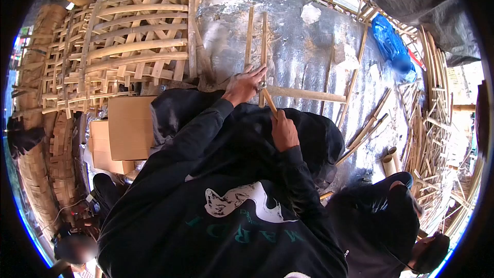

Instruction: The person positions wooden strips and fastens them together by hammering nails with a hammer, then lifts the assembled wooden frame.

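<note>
My right hand (pixel 285 131) is wrapped round the wooden handle of a hammer (pixel 269 104), whose metal head is at the bamboo strips in front of my lap. My left hand (pixel 244 86) lies against two upright bamboo strips (pixel 264 38), just left of the hammer head, with some fingers stretched out. Whether its thumb side pinches something small is hidden. A horizontal bamboo strip (pixel 309 94) runs right from this spot to a long slanted strip (pixel 355 74).
Bamboo lattice panels (pixel 136 36) stand at the upper left above cardboard boxes (pixel 131 128). A blue plastic bag (pixel 389 46) and a pile of split bamboo (pixel 432 134) are at the right. One person (pixel 375 221) sits at the lower right, another (pixel 77 247) at the lower left.
</note>
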Demonstrator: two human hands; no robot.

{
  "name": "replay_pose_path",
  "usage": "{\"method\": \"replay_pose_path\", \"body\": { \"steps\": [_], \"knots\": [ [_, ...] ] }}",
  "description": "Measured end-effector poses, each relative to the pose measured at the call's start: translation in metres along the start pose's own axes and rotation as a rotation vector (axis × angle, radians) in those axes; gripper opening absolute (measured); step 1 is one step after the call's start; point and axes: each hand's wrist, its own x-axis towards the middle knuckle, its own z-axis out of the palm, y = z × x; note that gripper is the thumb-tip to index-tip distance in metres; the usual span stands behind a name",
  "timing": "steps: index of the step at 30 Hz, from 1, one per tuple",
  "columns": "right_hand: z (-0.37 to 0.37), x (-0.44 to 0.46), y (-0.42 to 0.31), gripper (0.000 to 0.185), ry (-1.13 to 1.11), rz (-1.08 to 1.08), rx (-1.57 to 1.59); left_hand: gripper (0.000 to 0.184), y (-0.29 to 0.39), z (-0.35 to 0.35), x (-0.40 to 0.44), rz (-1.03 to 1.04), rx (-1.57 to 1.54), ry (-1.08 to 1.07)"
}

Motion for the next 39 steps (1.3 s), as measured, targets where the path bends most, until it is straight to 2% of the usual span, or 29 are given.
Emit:
{"method": "replay_pose_path", "body": {
  "steps": [1,3,6,8,10,15,17,19,20,23,27,30,32,36,38,39],
  "knots": [
    [0.002,0.002,-0.002,0.024,0.001,-0.001,0.003,0.057,-0.004,0.002,0.0,0.084,-0.048,0.085],
    [0.01,0.0,-0.009,0.025,0.1,0.042,0.145,0.057,-0.002,0.001,-0.003,0.029,-0.027,0.033],
    [0.022,0.002,-0.006,0.024,0.142,0.085,0.137,0.058,-0.002,0.009,0.0,-0.006,-0.009,0.021],
    [0.013,0.005,0.0,0.024,0.126,0.06,0.115,0.058,-0.009,0.016,0.0,0.004,-0.001,0.058],
    [-0.003,0.006,-0.006,0.023,0.087,0.062,0.096,0.056,0.002,-0.002,-0.002,-0.048,-0.011,-0.024],
    [0.008,0.004,-0.007,0.024,0.14,0.111,0.156,0.054,0.003,-0.001,0.0,-0.04,0.01,-0.01],
    [0.012,0.008,0.004,0.025,0.043,0.076,0.038,0.053,0.0,0.004,-0.001,-0.055,0.023,-0.01],
    [-0.001,0.014,-0.008,0.025,0.058,0.057,0.029,0.051,0.004,-0.004,-0.001,-0.018,-0.014,0.051],
    [-0.004,0.015,-0.012,0.025,0.11,0.043,0.085,0.05,0.007,-0.008,-0.003,-0.067,-0.016,-0.031],
    [0.0,0.011,-0.017,0.025,0.195,0.044,0.201,0.05,0.009,-0.012,-0.002,-0.077,0.023,-0.059],
    [0.009,0.003,-0.002,0.024,0.112,0.03,0.096,0.05,-0.009,0.019,0.0,0.053,0.061,0.062],
    [-0.006,0.004,-0.011,0.024,0.097,0.003,0.095,0.05,-0.008,0.016,0.001,0.0,0.022,0.045],
    [-0.015,0.0,-0.029,0.024,0.178,0.046,0.199,0.052,0.003,-0.002,-0.001,-0.052,0.043,-0.055],
    [0.005,-0.001,-0.023,0.025,0.219,0.085,0.228,0.054,0.003,-0.004,-0.001,-0.033,0.045,-0.067],
    [0.025,-0.004,-0.002,0.026,0.055,0.135,0.009,0.055,0.0,0.003,0.0,-0.052,0.014,-0.029],
    [0.021,-0.003,-0.002,0.026,0.057,0.126,0.008,0.055,-0.002,0.004,0.001,-0.056,0.018,-0.021]
  ]
}}
